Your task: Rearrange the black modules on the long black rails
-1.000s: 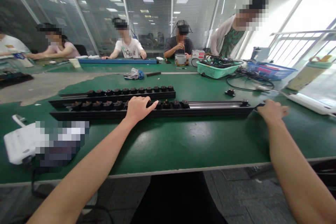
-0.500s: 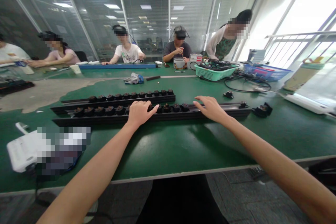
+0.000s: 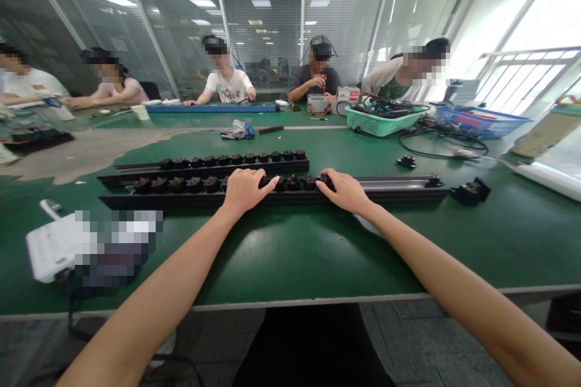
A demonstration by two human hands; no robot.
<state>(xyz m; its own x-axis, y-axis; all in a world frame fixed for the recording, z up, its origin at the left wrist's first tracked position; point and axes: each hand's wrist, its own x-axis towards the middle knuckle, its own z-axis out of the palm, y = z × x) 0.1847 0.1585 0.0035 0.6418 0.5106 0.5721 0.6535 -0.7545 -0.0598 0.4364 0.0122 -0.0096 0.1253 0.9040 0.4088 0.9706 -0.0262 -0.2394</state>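
Note:
A long black rail (image 3: 390, 195) lies across the table in front of me, with a row of small round black modules (image 3: 176, 185) seated in its channel. Over the middle of that row my left hand (image 3: 247, 189) is closed around a module, thumb towards the right. My right hand (image 3: 345, 189) grips the rightmost module (image 3: 325, 182) of the row between thumb and fingers. Between my hands a few more modules (image 3: 293, 181) show. Right of my right hand the channel is bare up to a small end piece (image 3: 434, 181).
A second black rail (image 3: 281, 165) with modules lies behind. Loose black parts (image 3: 406, 161) and a black end cap (image 3: 471, 191) lie at right. A green basket (image 3: 385, 123) of cables, a blue basket (image 3: 490, 124) and a white device (image 3: 57, 248) surround the workspace. Several people sit opposite.
My right hand has moved left and closed on the rightmost module. My left hand stays over the row. The view has shifted slightly.

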